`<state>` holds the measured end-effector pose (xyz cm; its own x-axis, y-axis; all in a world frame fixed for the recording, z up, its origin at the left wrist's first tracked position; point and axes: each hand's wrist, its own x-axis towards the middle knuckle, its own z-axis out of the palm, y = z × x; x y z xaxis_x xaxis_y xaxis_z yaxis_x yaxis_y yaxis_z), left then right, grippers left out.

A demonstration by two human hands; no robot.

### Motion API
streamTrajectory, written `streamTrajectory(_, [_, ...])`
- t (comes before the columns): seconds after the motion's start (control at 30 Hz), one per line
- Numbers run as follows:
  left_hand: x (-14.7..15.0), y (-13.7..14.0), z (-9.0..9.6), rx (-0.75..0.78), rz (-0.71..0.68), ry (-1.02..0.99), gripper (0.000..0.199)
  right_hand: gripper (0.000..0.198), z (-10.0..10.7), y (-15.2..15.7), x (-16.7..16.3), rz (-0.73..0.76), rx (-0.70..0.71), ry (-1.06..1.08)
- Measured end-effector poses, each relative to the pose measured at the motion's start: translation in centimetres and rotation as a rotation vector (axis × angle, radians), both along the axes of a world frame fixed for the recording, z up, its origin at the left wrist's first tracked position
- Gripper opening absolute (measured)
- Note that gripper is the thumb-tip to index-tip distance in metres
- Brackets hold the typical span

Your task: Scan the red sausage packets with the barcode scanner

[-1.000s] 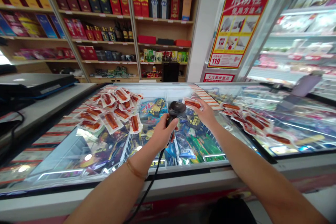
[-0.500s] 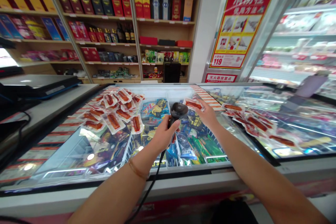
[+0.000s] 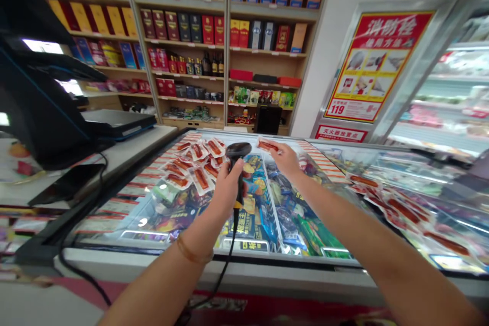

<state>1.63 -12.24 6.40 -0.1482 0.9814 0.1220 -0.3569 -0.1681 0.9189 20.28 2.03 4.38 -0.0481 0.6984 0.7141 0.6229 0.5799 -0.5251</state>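
Note:
My left hand [image 3: 228,183] is wrapped round the handle of a black barcode scanner [image 3: 239,150], its head raised above the glass freezer lid. A cord runs down from the handle. My right hand [image 3: 286,160] grips one end of a clear packet of reddish-brown sausage [image 3: 267,144], held just right of the scanner head and apart from it. Left of the scanner, a heap of similar sausage packets [image 3: 201,178] lies on the glass. Further packets [image 3: 405,209] lie to the right, beyond my right forearm.
Below the glass lid of the chest freezer [image 3: 153,260], baskets hold colourful bags. At the left stand a dark screen unit [image 3: 42,91], a flat scale [image 3: 120,123] and a black phone-like slab [image 3: 69,183]. Shelves [image 3: 183,43] of boxes and bottles line the back.
My view has turned left, bringing the dark screen unit in. Both hands have moved left over the freezer, carrying the scanner and the sausage packet nearer the left heap.

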Motion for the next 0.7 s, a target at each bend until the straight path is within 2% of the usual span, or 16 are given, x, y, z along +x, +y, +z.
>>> streamTrajectory(0.07, [-3.1, -0.1, 0.3, 0.035, 0.136, -0.039, 0.048, 0.039, 1.7, 0.5, -4.9, 0.051, -0.003, -0.008])
streamTrajectory(0.17, [-7.7, -0.4, 0.4, 0.045, 0.308, -0.065, 0.044, 0.039, 3.1, 1.3, -12.2, 0.086, -0.003, -0.062])
streamTrajectory(0.27, [-11.5, -0.7, 0.5, 0.043, 0.402, -0.045, 0.041, 0.038, 3.2, 1.8, -17.9, 0.059, -0.025, -0.170])
streamTrajectory(0.37, [-14.0, -1.2, 1.0, 0.056, 0.491, -0.020, 0.039, 0.037, 2.3, 2.2, -21.3, 0.009, -0.098, -0.300])
streamTrajectory(0.53, [-14.8, -1.5, 1.7, 0.032, 0.517, -0.030, 0.037, 0.041, 0.9, 2.4, -22.4, 0.043, -0.210, -0.405])
streamTrajectory(0.63, [-13.5, -1.0, 1.5, 0.042, 0.471, -0.029, 0.037, 0.042, 0.9, 2.3, -20.7, 0.063, -0.183, -0.388])
streamTrajectory(0.7, [-11.9, -0.6, 1.3, 0.048, 0.403, -0.035, 0.038, 0.041, 0.9, 2.1, -18.5, 0.056, -0.131, -0.374])
